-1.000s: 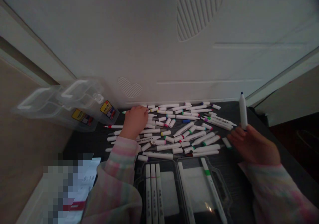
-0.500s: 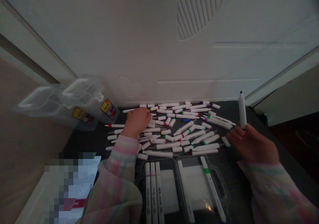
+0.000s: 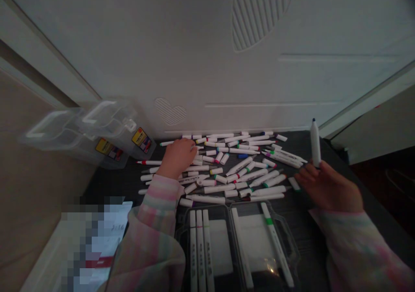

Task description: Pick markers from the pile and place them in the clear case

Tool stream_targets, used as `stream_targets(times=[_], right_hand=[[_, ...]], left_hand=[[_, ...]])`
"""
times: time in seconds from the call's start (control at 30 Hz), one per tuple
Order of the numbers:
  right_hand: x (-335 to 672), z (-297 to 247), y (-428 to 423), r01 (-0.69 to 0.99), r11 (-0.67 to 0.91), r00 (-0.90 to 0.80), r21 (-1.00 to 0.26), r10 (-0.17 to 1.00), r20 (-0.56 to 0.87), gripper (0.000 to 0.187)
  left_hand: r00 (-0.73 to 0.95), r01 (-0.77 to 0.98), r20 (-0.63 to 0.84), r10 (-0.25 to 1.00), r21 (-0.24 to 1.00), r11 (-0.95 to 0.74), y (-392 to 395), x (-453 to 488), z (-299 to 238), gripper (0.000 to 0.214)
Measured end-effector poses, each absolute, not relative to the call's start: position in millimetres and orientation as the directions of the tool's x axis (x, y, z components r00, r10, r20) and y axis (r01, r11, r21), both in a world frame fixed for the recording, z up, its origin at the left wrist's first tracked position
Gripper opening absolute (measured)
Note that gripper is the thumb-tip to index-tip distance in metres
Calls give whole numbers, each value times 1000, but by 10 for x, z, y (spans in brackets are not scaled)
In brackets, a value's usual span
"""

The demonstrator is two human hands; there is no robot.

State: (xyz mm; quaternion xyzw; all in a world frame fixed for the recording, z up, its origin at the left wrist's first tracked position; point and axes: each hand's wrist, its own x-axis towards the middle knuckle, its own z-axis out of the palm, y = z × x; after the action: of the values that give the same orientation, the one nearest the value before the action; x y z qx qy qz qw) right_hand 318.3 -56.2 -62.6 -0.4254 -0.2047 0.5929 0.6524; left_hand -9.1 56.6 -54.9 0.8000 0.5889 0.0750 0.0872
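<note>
One blue-tipped marker (image 3: 315, 147) stands upright, gripped by the fingers of the right hand (image 3: 329, 188). Left hand (image 3: 178, 157) is over scattered markers (image 3: 218, 188) beyond the open case (image 3: 218, 212); fingertips hidden, grip cannot be determined.

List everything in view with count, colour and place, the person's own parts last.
Loose markers and caps: many, uncountable, mostly white, scattered across tabletop
Small blue piece: 1, blue, among loose markers
Held marker: 1, white, blue tip, upright in right hand
Open case: 1, clear, tabletop front
Case markers: 5, white, three left, two right
Upright cases: 2, clear, labelled, left
Lit screen: 1, pale, lower left
Tabletop: 1, dark, below
Panel: 1, whitish, behind
Heart reliefs: 2, whitish, on panel
Striped sleeves: 2, pastel, below hands
Left hand: 1, bare, over loose markers
Right hand: 1, bare, right side
</note>
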Motion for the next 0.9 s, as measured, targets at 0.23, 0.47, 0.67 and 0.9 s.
stream_targets(times=[0.23,0.47,0.67,0.9], right_hand=[[3159,-599,-567,-578,-56,218,-814,951,-221,12],[3151,-599,-562,-564,-49,224,-824,952,-210,13],[3139,-589,-559,-550,-38,224,-834,956,-191,13],[3130,-604,-550,-531,-25,214,-847,963,-162,11]], left_hand=[[467,828,91,880,306,-471,466,134,-440,27],[644,711,87,760,301,-636,225,387,-321,27],[716,652,108,689,248,-717,69,622,-400,25],[704,675,143,696,170,-718,-58,831,-665,47]])
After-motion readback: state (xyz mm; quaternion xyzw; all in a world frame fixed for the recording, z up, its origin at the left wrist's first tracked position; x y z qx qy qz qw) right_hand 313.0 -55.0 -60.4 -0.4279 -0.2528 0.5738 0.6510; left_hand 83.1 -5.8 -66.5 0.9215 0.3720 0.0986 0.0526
